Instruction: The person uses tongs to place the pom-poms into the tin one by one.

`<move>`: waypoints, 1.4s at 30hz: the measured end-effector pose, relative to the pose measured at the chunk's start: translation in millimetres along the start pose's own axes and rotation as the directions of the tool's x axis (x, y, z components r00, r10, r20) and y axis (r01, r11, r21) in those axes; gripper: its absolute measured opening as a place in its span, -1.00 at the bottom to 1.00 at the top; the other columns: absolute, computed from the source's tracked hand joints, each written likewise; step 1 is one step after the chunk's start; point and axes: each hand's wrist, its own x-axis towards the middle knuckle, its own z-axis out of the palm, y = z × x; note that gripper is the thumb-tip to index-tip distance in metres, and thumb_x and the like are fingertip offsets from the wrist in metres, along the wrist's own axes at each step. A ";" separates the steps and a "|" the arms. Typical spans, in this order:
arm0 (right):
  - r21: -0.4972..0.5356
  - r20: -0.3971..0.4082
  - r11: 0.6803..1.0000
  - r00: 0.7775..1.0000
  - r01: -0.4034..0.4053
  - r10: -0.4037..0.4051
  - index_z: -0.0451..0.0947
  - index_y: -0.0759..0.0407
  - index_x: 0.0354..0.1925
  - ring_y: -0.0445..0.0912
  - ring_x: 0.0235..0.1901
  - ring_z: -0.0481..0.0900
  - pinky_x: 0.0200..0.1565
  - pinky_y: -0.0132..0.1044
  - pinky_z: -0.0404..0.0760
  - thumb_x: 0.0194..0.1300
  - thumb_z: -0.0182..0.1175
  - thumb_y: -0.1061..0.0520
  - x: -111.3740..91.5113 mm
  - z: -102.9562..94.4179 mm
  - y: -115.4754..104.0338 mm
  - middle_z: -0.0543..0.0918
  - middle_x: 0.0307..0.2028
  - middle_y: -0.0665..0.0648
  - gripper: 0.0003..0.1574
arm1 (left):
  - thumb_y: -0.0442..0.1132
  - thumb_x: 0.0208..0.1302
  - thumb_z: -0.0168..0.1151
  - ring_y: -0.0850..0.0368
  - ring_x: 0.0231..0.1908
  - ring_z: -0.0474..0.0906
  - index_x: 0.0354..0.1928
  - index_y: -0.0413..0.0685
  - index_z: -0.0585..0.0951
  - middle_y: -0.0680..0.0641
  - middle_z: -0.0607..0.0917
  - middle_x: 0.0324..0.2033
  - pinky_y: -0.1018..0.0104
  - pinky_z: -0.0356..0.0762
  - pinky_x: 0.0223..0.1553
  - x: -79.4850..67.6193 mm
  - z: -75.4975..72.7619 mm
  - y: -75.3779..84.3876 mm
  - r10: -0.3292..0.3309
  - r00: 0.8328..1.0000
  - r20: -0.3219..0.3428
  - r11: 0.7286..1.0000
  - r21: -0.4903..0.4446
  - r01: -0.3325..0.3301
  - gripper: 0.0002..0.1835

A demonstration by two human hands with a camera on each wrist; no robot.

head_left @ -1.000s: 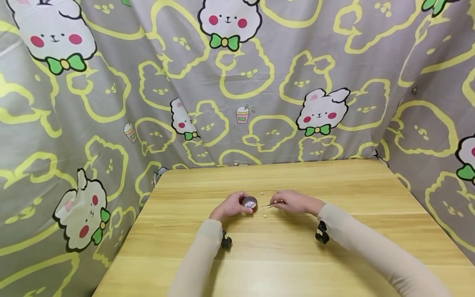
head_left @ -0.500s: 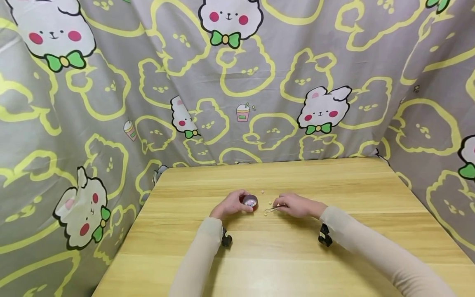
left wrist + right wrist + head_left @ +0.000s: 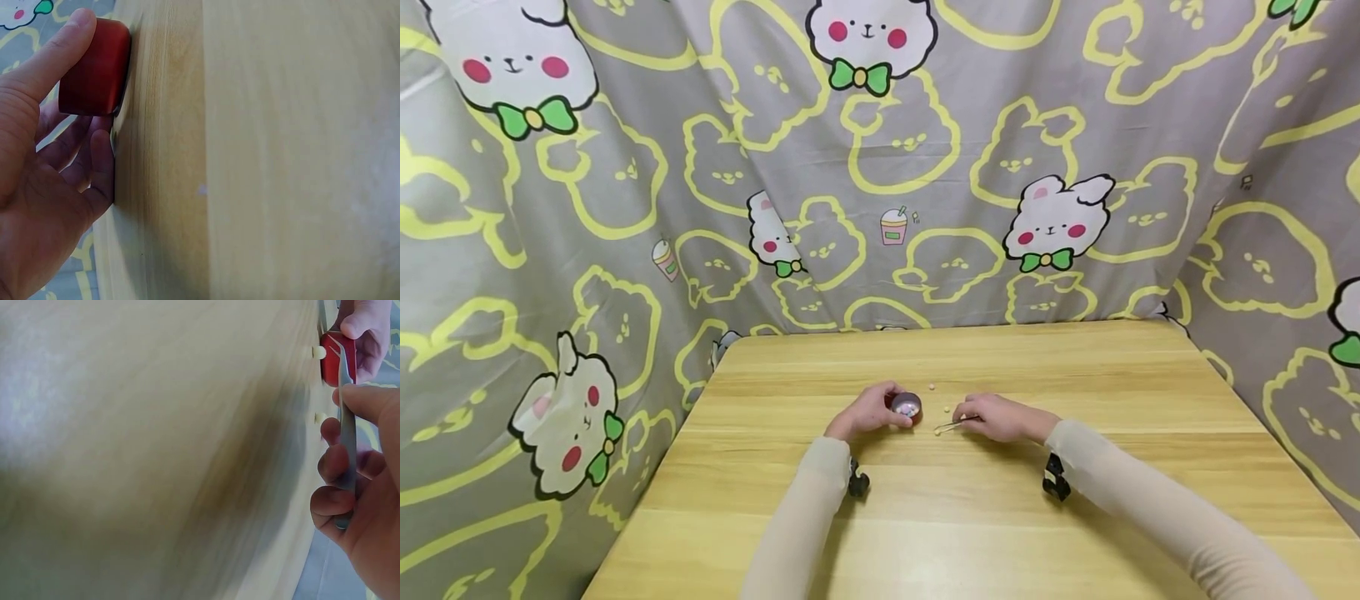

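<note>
In the head view my left hand [image 3: 872, 409] grips a small round tin [image 3: 907, 406], dark inside, with small pale and coloured beads in it. Its red outer wall [image 3: 97, 69] shows in the left wrist view, thumb along one side. Metal tweezers [image 3: 347, 425] with bent tips are pinched in my right hand [image 3: 1000, 417]. Their tips are at or beside a yellowish bead [image 3: 937, 432] on the table; whether they grip it I cannot tell. A second yellowish bead [image 3: 947, 409] lies just behind the tweezers. Farther back is a pinkish bead [image 3: 932, 387].
The wooden table [image 3: 940, 517] stretches around both hands. Behind it and along its sides hangs a grey patterned curtain [image 3: 820, 167]. A black wrist camera [image 3: 1055, 477] sits below the right cuff, another black camera [image 3: 858, 480] beside the left one.
My right hand has moved slightly toward me, bringing the tweezers' tips to the front bead. The second yellowish bead, unseen a second ago, now shows. My left hand holds the tin in about the same place.
</note>
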 end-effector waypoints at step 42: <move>0.037 0.014 0.999 1.000 -0.007 0.007 0.60 0.02 -0.15 -0.21 -0.30 0.47 -0.22 -0.22 0.48 0.36 0.11 0.16 -3.2 3.9 15.4 0.51 -0.30 -0.09 -0.85 | -0.11 -0.03 0.50 0.15 -0.13 0.47 0.03 -0.06 0.52 0.03 0.57 -0.14 0.23 0.39 -0.02 3.9 -1.3 -1.7 -0.021 1.000 0.006 1.000 0.018 0.021 -0.44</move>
